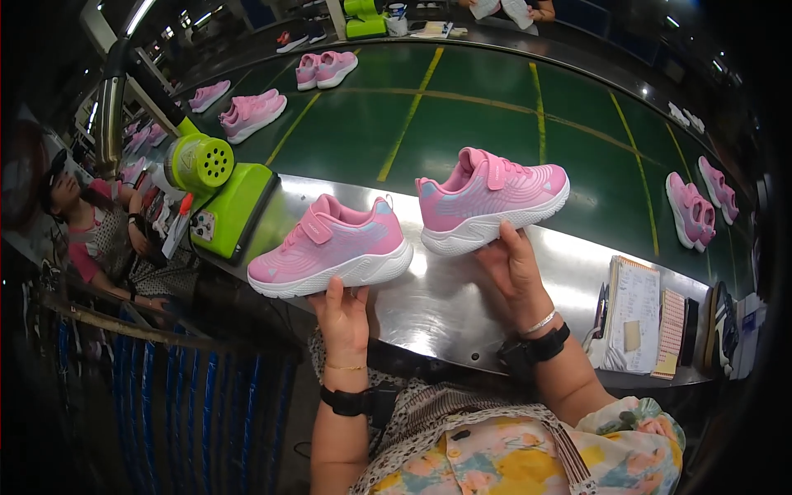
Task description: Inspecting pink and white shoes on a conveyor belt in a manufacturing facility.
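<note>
Head: pink shoes (pixel 351 247), sheet (pixel 635 304) with writing

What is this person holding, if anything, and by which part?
The left grip holds a pink shoe by its white sole, around mid-length; the right grip holds another pink shoe the same way.

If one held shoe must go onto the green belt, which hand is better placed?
Probably the right hand: its shoe appears mostly against the belt; the left hand holds the other shoe against the metal table.
</note>
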Demonstrator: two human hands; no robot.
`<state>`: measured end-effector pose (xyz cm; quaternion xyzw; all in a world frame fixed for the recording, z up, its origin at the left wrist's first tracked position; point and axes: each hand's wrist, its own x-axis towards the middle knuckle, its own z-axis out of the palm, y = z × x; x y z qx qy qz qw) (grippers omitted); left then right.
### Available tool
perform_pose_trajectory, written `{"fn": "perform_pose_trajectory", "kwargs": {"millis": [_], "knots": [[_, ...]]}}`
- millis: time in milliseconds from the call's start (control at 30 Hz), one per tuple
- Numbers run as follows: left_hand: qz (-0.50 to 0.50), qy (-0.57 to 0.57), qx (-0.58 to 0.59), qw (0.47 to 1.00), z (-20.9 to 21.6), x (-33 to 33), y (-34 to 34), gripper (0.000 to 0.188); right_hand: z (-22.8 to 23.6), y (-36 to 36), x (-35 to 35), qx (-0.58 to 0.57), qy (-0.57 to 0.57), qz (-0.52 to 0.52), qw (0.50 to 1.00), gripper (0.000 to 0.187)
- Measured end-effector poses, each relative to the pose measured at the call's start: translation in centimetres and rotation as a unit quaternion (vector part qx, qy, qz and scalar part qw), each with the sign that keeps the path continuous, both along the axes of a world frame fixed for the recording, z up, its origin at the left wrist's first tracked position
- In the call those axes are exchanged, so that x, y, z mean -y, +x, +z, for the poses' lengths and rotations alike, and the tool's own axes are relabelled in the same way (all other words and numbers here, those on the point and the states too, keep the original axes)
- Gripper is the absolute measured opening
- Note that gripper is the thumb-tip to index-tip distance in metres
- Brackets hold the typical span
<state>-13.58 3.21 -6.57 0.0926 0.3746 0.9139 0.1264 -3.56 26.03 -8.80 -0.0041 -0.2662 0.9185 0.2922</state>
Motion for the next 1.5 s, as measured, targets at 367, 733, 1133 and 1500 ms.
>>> {"fn": "perform_pose_trajectory", "kwargs": {"millis": [367,733,1133,1500], "knots": [[-0.004,0.004,-0.001,1.000,0.4,-0.3,-0.1,0.057,0.0,-0.1,0.2,0.008,0.012,0.009,1.000,0.058],[-0.016,0.002,-0.004,1.000,0.0,-0.3,-0.2,0.059,-0.2,-0.3,0.3,0.008,-0.019,0.021,1.000,0.049],[0.023,-0.047,-0.031,0.998,1.1,-0.8,0.1,0.071,-0.1,-0.3,0.4,0.012,0.010,0.015,1.000,0.051],[-0.034,-0.055,0.020,0.998,-0.2,0.5,-1.2,0.045,-1.3,0.1,-0.1,0.023,0.017,0.084,0.996,0.055]]}}
